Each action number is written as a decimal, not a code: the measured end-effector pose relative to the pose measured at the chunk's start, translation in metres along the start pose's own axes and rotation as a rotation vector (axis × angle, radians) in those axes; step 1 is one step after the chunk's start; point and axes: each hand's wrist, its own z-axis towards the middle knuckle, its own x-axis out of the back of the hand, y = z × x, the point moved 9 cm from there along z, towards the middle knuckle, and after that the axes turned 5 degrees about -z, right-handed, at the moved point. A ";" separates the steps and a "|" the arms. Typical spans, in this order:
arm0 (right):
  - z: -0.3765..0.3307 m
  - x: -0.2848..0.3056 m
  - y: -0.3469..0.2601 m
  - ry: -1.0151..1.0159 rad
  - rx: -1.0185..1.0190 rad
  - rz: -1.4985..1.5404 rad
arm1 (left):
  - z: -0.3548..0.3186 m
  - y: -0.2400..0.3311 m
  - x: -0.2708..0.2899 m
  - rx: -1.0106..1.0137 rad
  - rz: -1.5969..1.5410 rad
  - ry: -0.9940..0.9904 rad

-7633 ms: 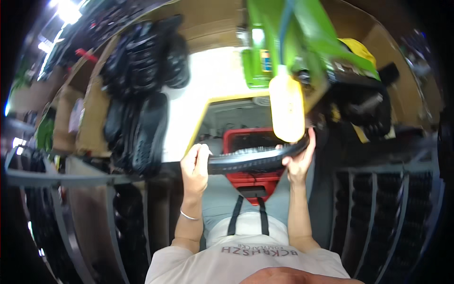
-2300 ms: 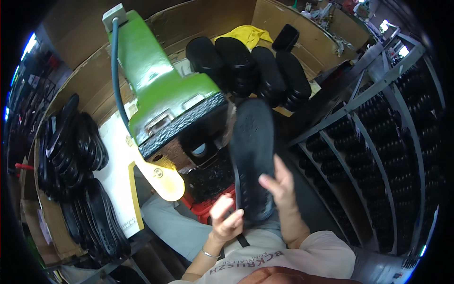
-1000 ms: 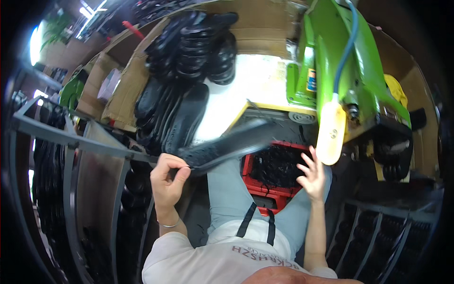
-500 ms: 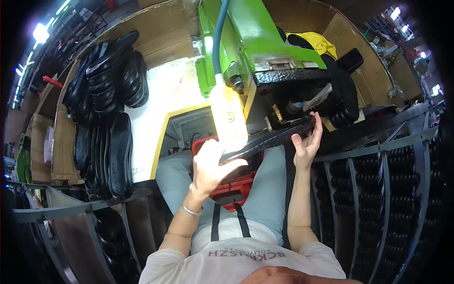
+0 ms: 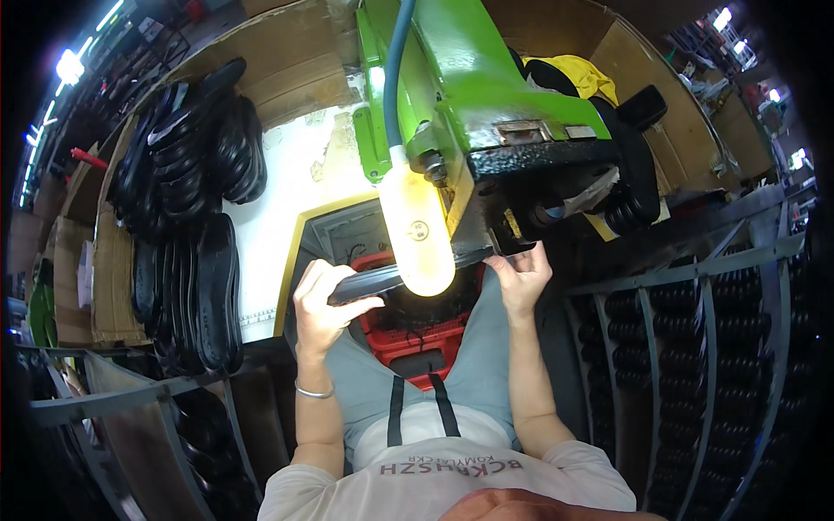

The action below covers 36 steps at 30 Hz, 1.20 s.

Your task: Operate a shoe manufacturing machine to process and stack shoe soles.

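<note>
A black shoe sole (image 5: 373, 280) stretches edge-on between my two hands, below the head of a green machine (image 5: 486, 82). My left hand (image 5: 321, 304) grips its left end, fingers curled behind it and thumb pointing right along its near side. With thumb and fingers, my right hand (image 5: 523, 282) pinches the other end, close under the machine's dark working parts (image 5: 526, 227). A lit yellowish lamp (image 5: 417, 234) on a blue-grey cable hides the middle of the sole.
Stacked black soles (image 5: 187, 286) stand on the white tabletop (image 5: 291, 165) at left. A red crate (image 5: 408, 358) sits between my knees. Metal racks (image 5: 704, 347) of black soles flank me. Cardboard (image 5: 295, 61) walls the back, and a yellow cloth (image 5: 591, 80) lies behind the machine.
Both hands have moved left with the sole, away from the machine's working parts. My right hand, earlier with its fingers outstretched against the sole's end, now pinches it.
</note>
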 end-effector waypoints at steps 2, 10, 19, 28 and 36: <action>-0.005 -0.009 -0.002 0.004 0.010 0.014 | -0.012 -0.024 0.004 0.165 -0.036 -0.012; -0.014 -0.045 -0.064 -0.007 0.424 -0.436 | -0.050 -0.084 0.004 0.325 -0.085 0.003; -0.026 -0.048 -0.071 0.001 0.641 -0.511 | -0.014 -0.023 -0.088 0.178 -0.184 0.048; -0.051 -0.014 0.106 -0.163 -0.023 -0.261 | -0.053 -0.063 -0.153 0.473 -0.873 0.185; -0.103 -0.005 0.168 -0.076 -0.791 0.812 | -0.068 -0.066 -0.183 0.545 -1.171 0.397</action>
